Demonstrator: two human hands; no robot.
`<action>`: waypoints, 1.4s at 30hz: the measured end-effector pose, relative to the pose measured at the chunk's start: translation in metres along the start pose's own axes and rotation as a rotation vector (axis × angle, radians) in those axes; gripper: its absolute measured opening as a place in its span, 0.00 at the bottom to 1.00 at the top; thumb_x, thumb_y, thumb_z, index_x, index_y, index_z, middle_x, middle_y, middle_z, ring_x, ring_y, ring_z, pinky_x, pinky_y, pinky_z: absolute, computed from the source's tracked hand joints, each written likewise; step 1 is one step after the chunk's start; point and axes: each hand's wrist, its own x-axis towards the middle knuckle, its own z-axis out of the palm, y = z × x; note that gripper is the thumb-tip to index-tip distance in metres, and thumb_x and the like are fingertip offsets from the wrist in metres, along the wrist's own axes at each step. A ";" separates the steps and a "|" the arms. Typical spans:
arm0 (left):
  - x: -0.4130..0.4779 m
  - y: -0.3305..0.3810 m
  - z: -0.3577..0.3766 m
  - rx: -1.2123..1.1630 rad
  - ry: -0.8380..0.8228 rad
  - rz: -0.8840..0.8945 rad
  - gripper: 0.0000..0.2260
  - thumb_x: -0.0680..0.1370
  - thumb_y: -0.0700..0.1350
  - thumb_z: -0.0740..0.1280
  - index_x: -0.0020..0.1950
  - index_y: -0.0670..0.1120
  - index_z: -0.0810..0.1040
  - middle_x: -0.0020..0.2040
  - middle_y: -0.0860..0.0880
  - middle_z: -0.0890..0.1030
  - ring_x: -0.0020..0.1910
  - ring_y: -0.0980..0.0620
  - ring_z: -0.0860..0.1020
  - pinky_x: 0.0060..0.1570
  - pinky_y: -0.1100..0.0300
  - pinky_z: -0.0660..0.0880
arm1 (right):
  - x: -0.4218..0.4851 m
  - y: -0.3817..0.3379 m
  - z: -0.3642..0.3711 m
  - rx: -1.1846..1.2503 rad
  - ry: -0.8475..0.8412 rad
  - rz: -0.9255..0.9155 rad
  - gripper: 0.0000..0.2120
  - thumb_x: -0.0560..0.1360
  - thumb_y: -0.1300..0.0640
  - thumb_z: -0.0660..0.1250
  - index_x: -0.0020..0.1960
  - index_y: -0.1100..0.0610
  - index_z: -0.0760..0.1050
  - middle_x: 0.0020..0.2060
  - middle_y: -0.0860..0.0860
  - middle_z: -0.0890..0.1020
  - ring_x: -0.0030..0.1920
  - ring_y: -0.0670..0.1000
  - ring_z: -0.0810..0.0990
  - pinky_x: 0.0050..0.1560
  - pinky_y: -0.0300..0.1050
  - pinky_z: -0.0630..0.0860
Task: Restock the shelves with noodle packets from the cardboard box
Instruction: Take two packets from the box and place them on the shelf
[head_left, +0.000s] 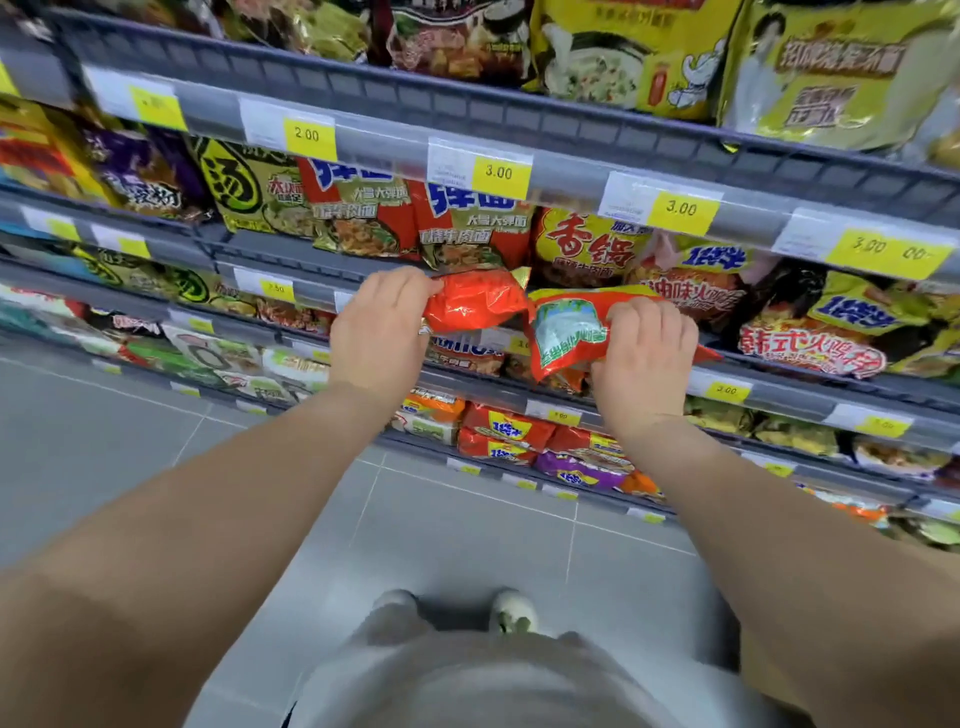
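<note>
With fingers (410, 286) curled, my left hand (382, 332) grips the orange packet (475, 304) at its 9 o'clock end, my right hand (644, 358) the red packet (566, 332) at 3 o'clock; both likely light, slippery, brittle.

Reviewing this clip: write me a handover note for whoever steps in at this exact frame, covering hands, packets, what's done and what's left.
Hands: the left hand grips an orange-red packet by its end. The right hand grips a red packet with a green panel.
Where: both packets are in the air, side by side, in front of the shelf rail and just below the standing row of red packets.
Done: these two packets are in hand. How many were shelved already cannot be told.
Left: set both on the shelf. The cardboard box is out of view.
</note>
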 end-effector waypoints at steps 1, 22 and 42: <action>0.008 -0.007 0.005 0.005 0.008 0.063 0.22 0.64 0.32 0.74 0.57 0.43 0.77 0.55 0.45 0.79 0.56 0.43 0.76 0.49 0.52 0.75 | 0.004 -0.001 0.005 -0.015 0.018 0.014 0.22 0.60 0.69 0.71 0.52 0.62 0.69 0.48 0.60 0.77 0.50 0.59 0.66 0.54 0.55 0.63; 0.073 -0.078 0.055 -0.041 -0.051 0.399 0.18 0.68 0.31 0.66 0.57 0.42 0.77 0.55 0.43 0.79 0.53 0.40 0.76 0.50 0.48 0.75 | 0.024 -0.051 0.048 -0.308 0.123 0.232 0.17 0.63 0.70 0.59 0.51 0.61 0.70 0.49 0.62 0.77 0.49 0.61 0.70 0.54 0.55 0.67; 0.018 -0.073 0.081 0.266 -0.286 0.455 0.23 0.73 0.47 0.69 0.67 0.47 0.71 0.56 0.44 0.77 0.52 0.39 0.75 0.53 0.46 0.72 | -0.019 -0.076 0.054 0.022 -0.242 0.350 0.27 0.72 0.60 0.64 0.71 0.58 0.65 0.64 0.63 0.70 0.66 0.66 0.65 0.67 0.64 0.62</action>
